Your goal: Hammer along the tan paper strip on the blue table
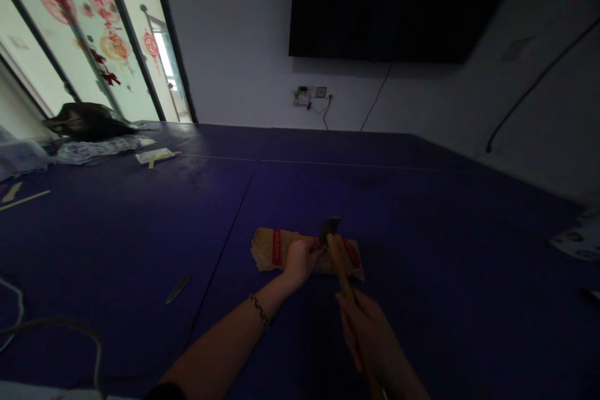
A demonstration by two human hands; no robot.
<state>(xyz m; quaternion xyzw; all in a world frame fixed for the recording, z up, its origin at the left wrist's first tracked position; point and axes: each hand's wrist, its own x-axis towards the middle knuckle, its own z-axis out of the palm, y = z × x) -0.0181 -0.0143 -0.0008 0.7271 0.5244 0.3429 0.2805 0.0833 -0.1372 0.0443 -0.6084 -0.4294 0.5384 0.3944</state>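
A tan, speckled flat piece with red printed bands [266, 249] lies across the purple tabletop in front of me. My right hand [368, 325] is wrapped round the wooden handle of a hammer [338, 262]. The dark hammer head sits over the tan piece, right beside the fingertips of my left hand [302, 257]. Those left fingers are pinched together above the tan piece; whatever is between them is too small and dark to make out. Left of my left forearm lie several thin grey metal rods, like long nails [178, 289].
The purple tabletop [140, 225] has a dark seam running through it. Grey cables [56, 322] curl at the lower left. A black bag [89, 120] and papers [154, 155] lie at the far left. A wall with a large screen [398, 6] stands behind.
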